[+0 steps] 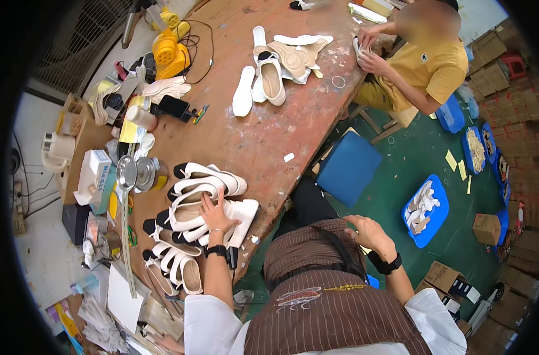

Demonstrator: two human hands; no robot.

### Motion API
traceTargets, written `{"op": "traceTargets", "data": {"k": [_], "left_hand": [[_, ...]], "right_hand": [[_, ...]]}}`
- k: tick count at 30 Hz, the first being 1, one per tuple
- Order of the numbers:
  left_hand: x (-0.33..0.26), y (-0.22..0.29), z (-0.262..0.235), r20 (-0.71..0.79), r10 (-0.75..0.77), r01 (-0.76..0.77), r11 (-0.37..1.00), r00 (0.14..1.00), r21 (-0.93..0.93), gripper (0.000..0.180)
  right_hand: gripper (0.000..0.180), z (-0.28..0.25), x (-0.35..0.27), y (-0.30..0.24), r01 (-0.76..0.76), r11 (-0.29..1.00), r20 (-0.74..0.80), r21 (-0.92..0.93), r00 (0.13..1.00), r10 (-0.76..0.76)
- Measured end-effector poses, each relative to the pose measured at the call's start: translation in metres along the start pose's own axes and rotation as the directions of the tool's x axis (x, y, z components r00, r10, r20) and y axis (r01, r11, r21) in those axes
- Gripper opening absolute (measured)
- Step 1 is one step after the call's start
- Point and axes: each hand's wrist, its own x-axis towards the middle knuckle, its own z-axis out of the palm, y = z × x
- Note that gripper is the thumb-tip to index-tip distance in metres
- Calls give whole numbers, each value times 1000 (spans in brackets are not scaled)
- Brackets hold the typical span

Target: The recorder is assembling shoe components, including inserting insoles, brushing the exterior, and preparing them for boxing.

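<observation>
My left hand, fingers spread, reaches over a group of cream ballet flats with black toes, at the table's near left edge. Its fingertips overlap one shoe's opening; whether they press on it I cannot tell. Beside that wrist lies a white L-shaped device with a black end and cord. More flats sit in a row nearer to me. Close to my waist, my right hand hangs beside the brown striped apron, its fingers loosely bent and apart, with nothing visible in them.
Across the brown table, a person in yellow handles a light-coloured shoe. Flats and white insoles lie there. Metal tins and a yellow blower stand left. A blue stool and blue basin are right.
</observation>
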Motion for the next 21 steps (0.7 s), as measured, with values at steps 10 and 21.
{"op": "traceTargets", "data": {"k": [10,21], "left_hand": [[-3,-7,-1,-67,30,-36,995,997,-88,132],[-7,-2,-2,-56,18,-24,995,998,-101,128]], "right_hand": [[33,-32,4,8,-150,988,-137,-39,980,144],[37,-36,55,-12,36,995,-71,-97,997,-43]]}}
